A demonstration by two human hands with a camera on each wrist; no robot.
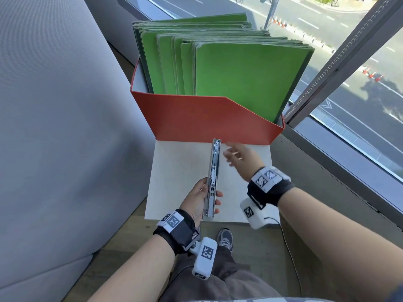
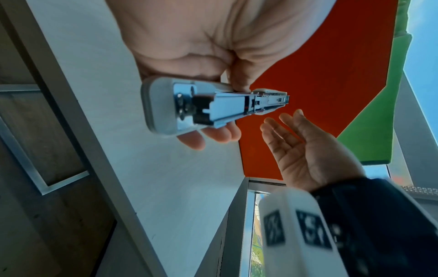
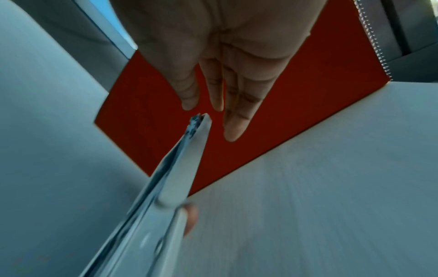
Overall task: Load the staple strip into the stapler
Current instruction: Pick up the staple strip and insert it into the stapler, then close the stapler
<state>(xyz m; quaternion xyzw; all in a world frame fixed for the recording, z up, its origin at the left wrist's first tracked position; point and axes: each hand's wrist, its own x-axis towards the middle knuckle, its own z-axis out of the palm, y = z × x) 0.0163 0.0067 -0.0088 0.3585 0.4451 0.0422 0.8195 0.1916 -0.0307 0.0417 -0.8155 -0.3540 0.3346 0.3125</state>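
A: Chrome and pale grey plastic; that is the stapler point(image 1: 212, 182), held above the white surface point(image 1: 181, 171); the left hand point(image 1: 199, 200) has its grip round the near end, thumb on one side and fingers curled under the other.

B: Which way does it point?

A: Its long axis runs away from the person toward the red box point(image 1: 205, 118); the far tip stops just short of the box's front wall; the metal channel faces up and lies exposed along the whole length.

B: And the other hand?

A: The right hand point(image 1: 241, 159) hovers just beside the far end with a wide, loose grip, fingers straight and holding nothing; it does not touch the stapler.

B: What is in the box?

A: Green folders point(image 1: 246, 70), many of them, standing upright and packed front to back; they rise well above the red walls.

B: Do the views differ?

A: The left wrist view shows the stapler's rear hinge end and the black pusher inside the channel, which the head view leaves small; I cannot tell whether staples lie in the channel; the right wrist view is blurred, showing the stapler edge-on and one left fingertip under it; only the head view shows the folders fully, and the window point(image 1: 359, 68) with a street below.
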